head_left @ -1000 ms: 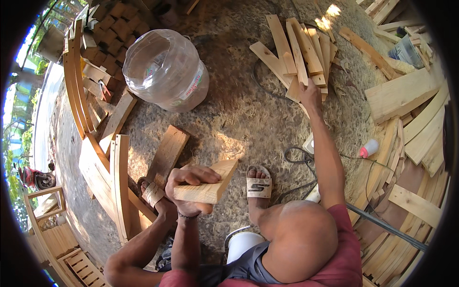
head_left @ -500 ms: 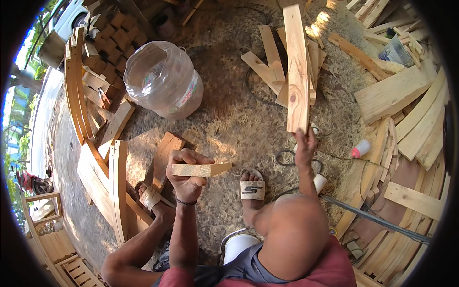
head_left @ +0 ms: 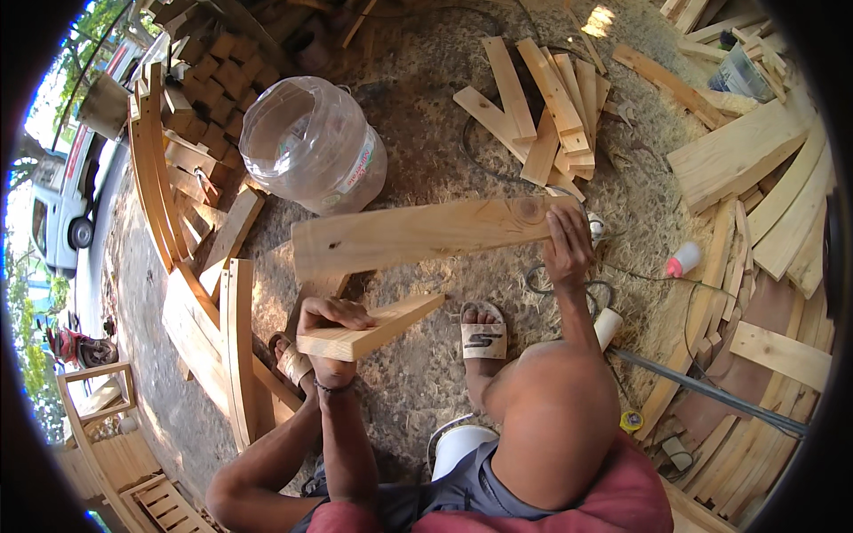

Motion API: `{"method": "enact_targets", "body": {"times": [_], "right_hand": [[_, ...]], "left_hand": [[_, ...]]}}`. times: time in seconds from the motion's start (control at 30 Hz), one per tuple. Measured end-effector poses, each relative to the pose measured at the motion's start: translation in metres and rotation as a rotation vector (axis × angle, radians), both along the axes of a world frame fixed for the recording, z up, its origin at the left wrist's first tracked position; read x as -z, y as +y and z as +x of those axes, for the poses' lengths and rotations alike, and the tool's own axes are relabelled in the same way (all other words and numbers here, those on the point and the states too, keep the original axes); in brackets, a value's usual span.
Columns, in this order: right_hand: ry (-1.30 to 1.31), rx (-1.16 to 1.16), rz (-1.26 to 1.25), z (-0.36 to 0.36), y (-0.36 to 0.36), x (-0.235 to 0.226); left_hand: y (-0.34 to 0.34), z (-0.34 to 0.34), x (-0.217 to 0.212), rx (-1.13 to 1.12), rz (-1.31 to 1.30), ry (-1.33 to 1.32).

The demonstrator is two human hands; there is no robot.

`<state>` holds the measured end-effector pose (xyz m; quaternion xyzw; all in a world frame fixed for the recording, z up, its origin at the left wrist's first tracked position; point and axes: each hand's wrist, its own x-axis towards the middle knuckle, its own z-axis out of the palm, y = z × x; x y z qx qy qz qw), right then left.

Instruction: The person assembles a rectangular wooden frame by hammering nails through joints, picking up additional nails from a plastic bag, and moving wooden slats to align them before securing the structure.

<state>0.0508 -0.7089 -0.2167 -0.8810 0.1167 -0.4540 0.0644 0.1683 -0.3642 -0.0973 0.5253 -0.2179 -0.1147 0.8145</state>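
My left hand (head_left: 333, 318) is closed around a short wooden board (head_left: 378, 329), which points away from me and to the right. My right hand (head_left: 569, 244) grips the right end of a longer wooden board (head_left: 418, 235) with a dark knot near the fingers. That long board lies crosswise in the air, its free end reaching left beyond my left hand. The two boards are apart, the short one nearer to me. Behind the long board stands a big clear plastic tub (head_left: 311, 147).
Several loose boards (head_left: 538, 107) lie in a pile at the far middle. Curved wooden parts (head_left: 238, 355) stand on the left. Planks (head_left: 755, 382) cover the right side, near a metal bar (head_left: 711, 391), a cable and a white-and-pink bottle (head_left: 684, 259). A white bucket (head_left: 462, 444) sits below me.
The long board in my right hand has swung from pointing away to lying crosswise toward the left. My left hand has tilted the short board, showing more of its face.
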Motion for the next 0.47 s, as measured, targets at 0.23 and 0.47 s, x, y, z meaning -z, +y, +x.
{"method": "enact_targets", "body": {"times": [0.23,0.47], "right_hand": [[-0.029,0.01,-0.139,-0.011,0.003,-0.038],[-0.076,-0.004,-0.149,-0.012,0.004,-0.048]], "left_hand": [[0.029,0.017,0.01,-0.073,-0.113,0.01],[0.04,0.02,0.013,-0.018,-0.142,0.03]]}}
